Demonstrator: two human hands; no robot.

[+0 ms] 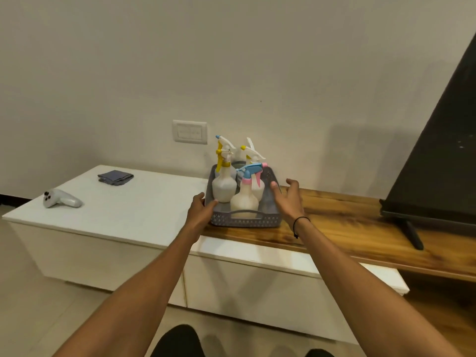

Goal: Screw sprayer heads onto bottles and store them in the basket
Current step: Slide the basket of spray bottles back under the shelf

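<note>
A grey perforated basket (244, 222) stands where the white cabinet top meets the wooden shelf. White spray bottles stand upright inside it, sprayer heads on. One on the left has a yellow trigger (223, 186). The front one has a blue and pink head (244, 202). One at the back right carries a white and yellow head (258, 188). My left hand (202, 210) grips the basket's left rim, thumb over the edge. My right hand (288, 199) is beside the right wall with fingers spread, its thumb at the rim.
A folded grey cloth (116, 177) and a white hand controller (61, 199) lie on the white cabinet (123, 210) to the left. A black TV (435, 163) on a stand leg occupies the wooden shelf (360, 228) at right. A wall socket (190, 131) sits behind the basket.
</note>
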